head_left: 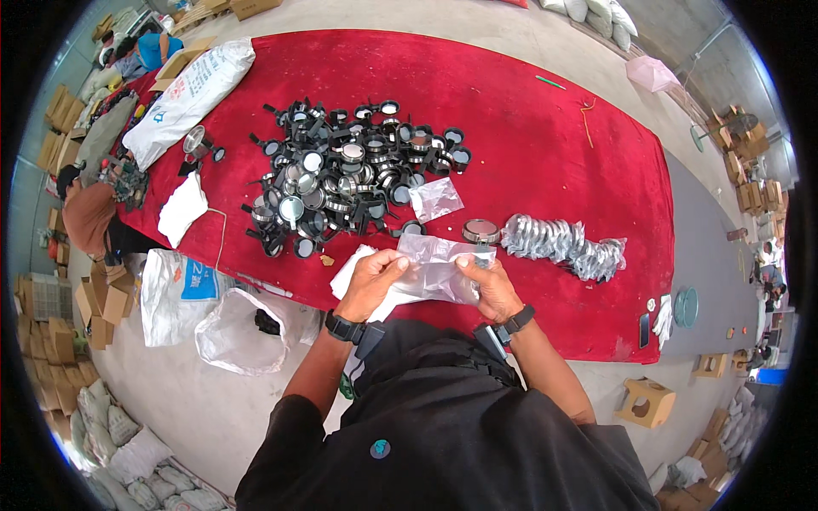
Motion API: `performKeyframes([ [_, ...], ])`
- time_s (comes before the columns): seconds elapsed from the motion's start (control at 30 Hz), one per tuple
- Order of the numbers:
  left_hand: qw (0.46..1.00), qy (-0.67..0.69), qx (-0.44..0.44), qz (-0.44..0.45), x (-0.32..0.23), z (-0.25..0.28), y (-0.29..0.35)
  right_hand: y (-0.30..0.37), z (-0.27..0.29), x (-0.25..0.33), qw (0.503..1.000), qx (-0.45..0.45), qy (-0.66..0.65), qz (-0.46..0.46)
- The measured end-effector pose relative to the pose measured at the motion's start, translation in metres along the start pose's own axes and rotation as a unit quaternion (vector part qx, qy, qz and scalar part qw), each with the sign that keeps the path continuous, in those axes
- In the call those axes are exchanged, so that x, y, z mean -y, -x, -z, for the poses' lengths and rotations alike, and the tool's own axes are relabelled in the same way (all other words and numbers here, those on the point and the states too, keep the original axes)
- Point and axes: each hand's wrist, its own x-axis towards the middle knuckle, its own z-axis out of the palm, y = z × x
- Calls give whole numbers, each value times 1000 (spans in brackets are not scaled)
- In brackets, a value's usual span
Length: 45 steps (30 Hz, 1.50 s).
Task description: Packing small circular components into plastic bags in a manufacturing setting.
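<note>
A clear plastic bag (436, 266) is stretched between my two hands over the near edge of the red-covered table. My left hand (372, 283) pinches its left end, thumb on top. The right end is gripped by my right hand (492, 289), fingers curled behind the film. Just beyond the bag lies a round metal-rimmed part (481, 231) with a glass-like face. Another flat plastic bag (436, 198) rests at the edge of a heap of black round parts with shiny faces (341, 175). White cloth (348, 274) lies under and beside my left hand.
Right of my hands, several plastic-wrapped round parts (562, 245) lie in a row on the red cloth (528, 128). A white woven sack (192, 98) lies far left. Open white sacks (247, 332) stand on the floor. A person (89, 213) sits at the left. A phone (644, 331) lies far right.
</note>
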Motion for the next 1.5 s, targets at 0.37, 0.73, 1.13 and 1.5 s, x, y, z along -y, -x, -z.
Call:
performKeyframes([
  [0.37, 990, -80, -119, 11, 10, -26, -3, 27, 21, -13, 950, -221, 218, 33],
  [0.73, 993, -104, -60, 11, 10, -72, 2, 27, 7, -17, 978, -152, 146, -5],
  [1.13, 992, -119, -40, 31, 2, -87, -13, 39, 23, -8, 991, -64, 104, -46],
  [1.5, 992, 110, -48, 43, 23, -74, -18, 33, 58, -18, 962, -229, 146, 4],
])
